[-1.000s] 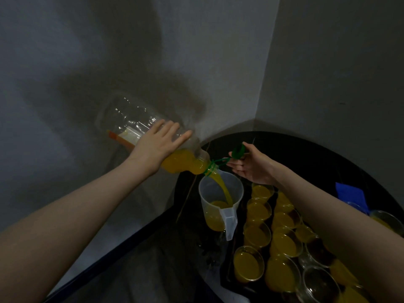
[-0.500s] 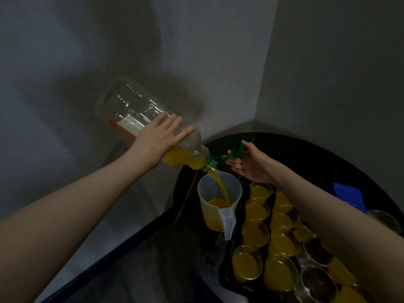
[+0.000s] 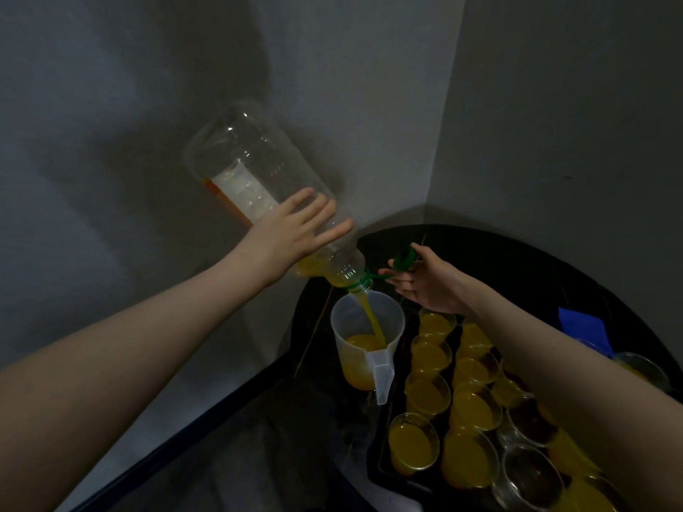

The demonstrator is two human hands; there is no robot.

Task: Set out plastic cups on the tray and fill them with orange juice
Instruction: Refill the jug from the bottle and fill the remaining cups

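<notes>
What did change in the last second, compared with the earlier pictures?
The left hand tipped the bottle steeper, its base going up, and less juice remains inside. Unchanged: juice still streams into the jug, the right hand still holds the green cap, and the cups did not move.

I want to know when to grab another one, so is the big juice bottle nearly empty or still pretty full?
Nearly empty. The tipped bottle is clear along most of its body; juice sits only near the neck, streaming into the jug.
</notes>
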